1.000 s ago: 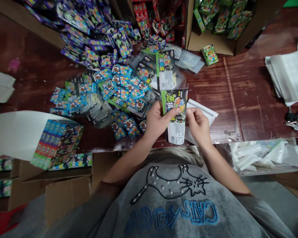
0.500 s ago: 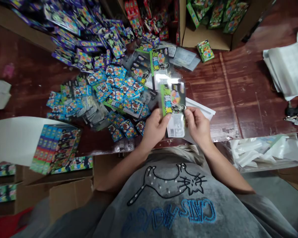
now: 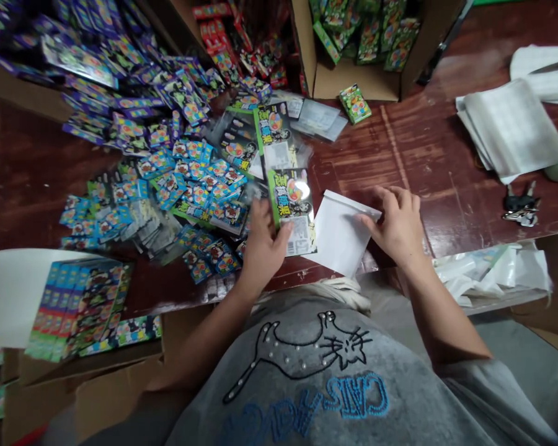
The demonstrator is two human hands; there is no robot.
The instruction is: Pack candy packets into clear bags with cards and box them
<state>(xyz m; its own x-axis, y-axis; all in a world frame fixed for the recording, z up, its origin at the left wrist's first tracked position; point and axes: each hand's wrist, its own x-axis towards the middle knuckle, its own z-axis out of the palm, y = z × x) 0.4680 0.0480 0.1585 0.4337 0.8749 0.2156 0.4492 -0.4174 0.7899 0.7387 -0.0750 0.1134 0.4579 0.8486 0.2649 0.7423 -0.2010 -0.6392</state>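
Note:
A clear plastic pouch [image 3: 291,207] with a black and green printed front and a white label lies near the table's front edge. My left hand [image 3: 266,248] rests along its left side, fingers apart, the thumb over the pouch's edge. Partly under the pouch is a white paper envelope [image 3: 341,232], with a folded strip along its top. My right hand [image 3: 397,229] hovers at the envelope's right edge, fingers spread and holding nothing. Two similar printed pouches, one of them a flat pouch [image 3: 276,133], lie just beyond. Small blue candy boxes [image 3: 214,186] are heaped left of my left hand.
Purple boxes [image 3: 134,93] pile up at the back left. Red boxes [image 3: 218,46] and a carton [image 3: 353,83] of green boxes stand behind. White envelopes [image 3: 506,124] and keys [image 3: 521,207] lie right. A plastic-filled bin [image 3: 493,272] sits below the table edge.
Both hands held the printed pouch up; now it lies on the table, partly over the envelope. My right hand has let go and moved right. The view has shifted right.

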